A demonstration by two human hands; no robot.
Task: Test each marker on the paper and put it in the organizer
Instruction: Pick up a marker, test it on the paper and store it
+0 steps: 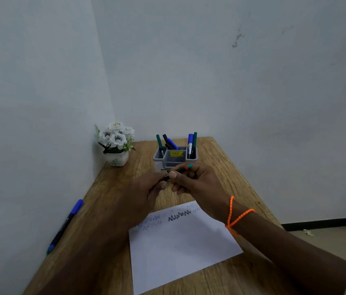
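I see both hands meet in the middle of the frame, above the wooden table (108,209). My right hand (197,184) has its fingers curled tight around a dark marker (180,170), and the marker's end with a red and green band pokes out past the knuckles toward the top. My left hand (146,191) pinches the lower end of the same marker, where a bit of shiny grey shows, but I cannot tell if that is the cap or the tip. An orange string band (234,218) is tied around the right wrist. Below the hands, in the lower middle of the frame, lies the white paper (180,248), with wavy scribbles in black and blue along its top edge. Just above the hands stands the grey organizer (175,158), with a yellow sticker on its front. It has green, black and blue markers standing up in it. One blue marker (65,225) lies alone at the left edge of the table, close to the wall. A little pot of white flowers (115,143) sits in the corner, left of the organizer.
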